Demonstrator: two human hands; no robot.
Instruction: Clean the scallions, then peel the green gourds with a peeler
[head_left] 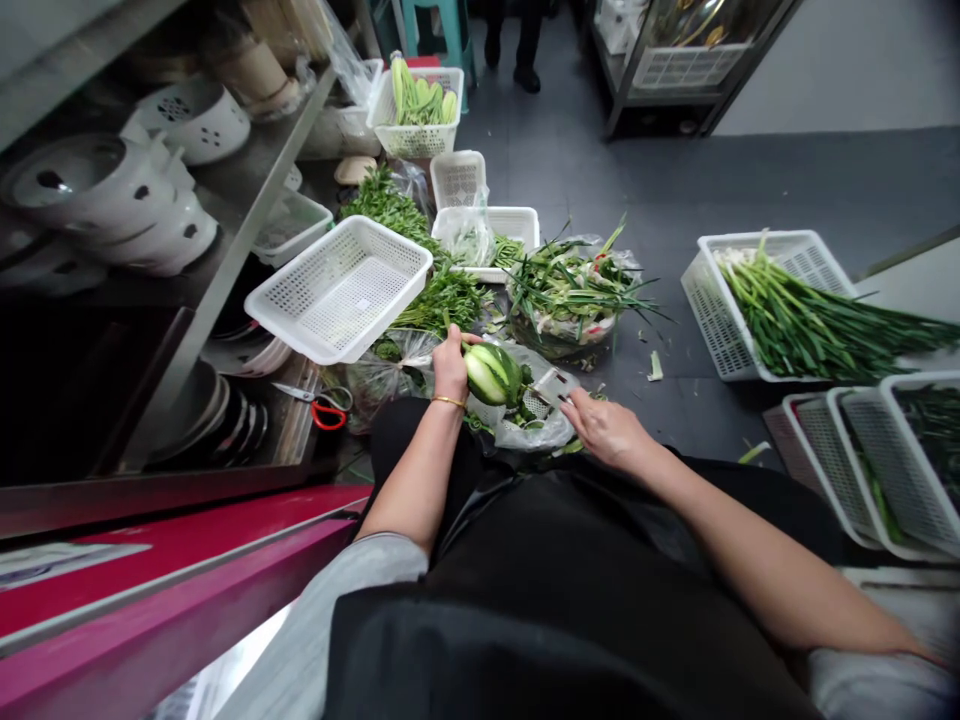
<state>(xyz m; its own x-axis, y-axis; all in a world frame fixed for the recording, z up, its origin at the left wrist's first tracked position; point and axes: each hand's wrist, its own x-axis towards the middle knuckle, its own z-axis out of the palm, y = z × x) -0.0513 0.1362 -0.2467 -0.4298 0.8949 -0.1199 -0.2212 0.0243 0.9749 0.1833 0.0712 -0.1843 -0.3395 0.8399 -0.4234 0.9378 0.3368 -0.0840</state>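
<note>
My left hand (451, 368), a gold bangle at its wrist, is closed round the stem end of a green gourd (491, 375). Pale stripes run along the gourd where skin is gone. My right hand (609, 428) grips a peeler (553, 387) just right of the gourd, apart from it. Below both lies a clear plastic bag (546, 432) with dark green peelings in it. A white basket (337, 345) stands beyond my left hand, tilted over leafy greens (450, 300).
Red-handled scissors (328, 413) lie on the shelf edge at left. A bag of trimmings (574, 300) sits ahead. Baskets hold green onions (802, 310) at right and peeled gourds (424, 100) at the back. A person's legs (517, 45) show at the top.
</note>
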